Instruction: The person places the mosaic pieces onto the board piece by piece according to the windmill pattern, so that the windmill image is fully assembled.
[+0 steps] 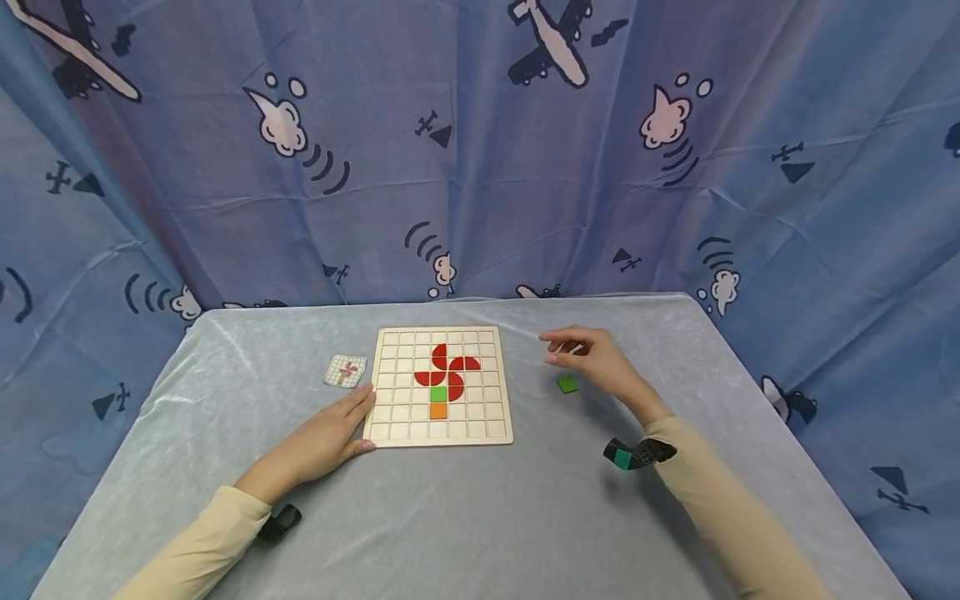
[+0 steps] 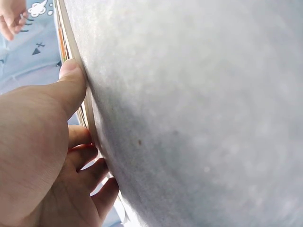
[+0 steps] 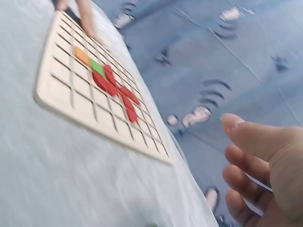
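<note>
A pale wooden grid board (image 1: 480,417) lies on the table. On it are four-part red pinwheel pieces (image 1: 457,387), with a green square (image 1: 438,394) and an orange square (image 1: 438,411) in line below. My left hand (image 1: 318,446) rests against the board's left edge, thumb near the front corner and fingers farther back. In the left wrist view the left thumb (image 2: 72,82) touches the board's side. My right hand (image 1: 600,362) hovers right of the board, fingers loosely bent, and nothing shows between them in the right wrist view. Below it a loose green square piece (image 1: 567,384) lies on the cloth.
A small pattern card (image 1: 346,371) with a red pinwheel picture lies left of the board, just beyond the left fingertips. Grey cloth (image 1: 450,517) covers the table. A blue printed curtain (image 1: 480,200) hangs behind it.
</note>
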{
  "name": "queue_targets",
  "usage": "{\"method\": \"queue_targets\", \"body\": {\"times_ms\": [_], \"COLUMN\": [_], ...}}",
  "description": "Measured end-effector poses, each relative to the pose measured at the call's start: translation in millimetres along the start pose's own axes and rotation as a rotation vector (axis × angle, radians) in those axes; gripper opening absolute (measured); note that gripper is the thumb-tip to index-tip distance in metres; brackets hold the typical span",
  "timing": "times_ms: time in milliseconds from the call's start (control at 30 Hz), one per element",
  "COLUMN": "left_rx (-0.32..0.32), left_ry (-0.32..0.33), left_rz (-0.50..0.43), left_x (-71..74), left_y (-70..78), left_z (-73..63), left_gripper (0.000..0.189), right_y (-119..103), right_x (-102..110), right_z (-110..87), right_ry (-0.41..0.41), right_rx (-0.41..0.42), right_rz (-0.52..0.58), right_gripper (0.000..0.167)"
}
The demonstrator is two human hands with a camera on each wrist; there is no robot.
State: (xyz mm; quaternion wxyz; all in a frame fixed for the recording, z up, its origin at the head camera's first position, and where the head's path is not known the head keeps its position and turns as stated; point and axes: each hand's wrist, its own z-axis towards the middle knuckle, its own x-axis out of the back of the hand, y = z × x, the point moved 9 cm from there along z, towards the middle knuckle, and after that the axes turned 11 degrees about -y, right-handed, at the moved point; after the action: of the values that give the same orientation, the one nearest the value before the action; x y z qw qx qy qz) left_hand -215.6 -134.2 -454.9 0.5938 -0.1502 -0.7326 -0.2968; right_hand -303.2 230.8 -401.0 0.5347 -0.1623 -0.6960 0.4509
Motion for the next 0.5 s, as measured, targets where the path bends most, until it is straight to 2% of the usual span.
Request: {"method": "queue_targets", "body": {"times_ms": [200,500], "left_rx": [-0.014,0.005], "left_ry": [0.029,-0.002], "left_rz": [0.009,-0.003], "left_x": [2.7,-0.9], "left_y": [2.4,-0.6], "left_z": [-1.1,0.5], "left_gripper": [0.075,0.076], "right_y": [28.0,66.2], "right_x": [20.5,19.2], "right_z": [-13.3,-21.6], "right_ry": [0.002,-0.027], "right_rx": [-0.042,-0.046], "right_rz": [0.001,-0.016], "right_gripper": [0.034,0.038]}}
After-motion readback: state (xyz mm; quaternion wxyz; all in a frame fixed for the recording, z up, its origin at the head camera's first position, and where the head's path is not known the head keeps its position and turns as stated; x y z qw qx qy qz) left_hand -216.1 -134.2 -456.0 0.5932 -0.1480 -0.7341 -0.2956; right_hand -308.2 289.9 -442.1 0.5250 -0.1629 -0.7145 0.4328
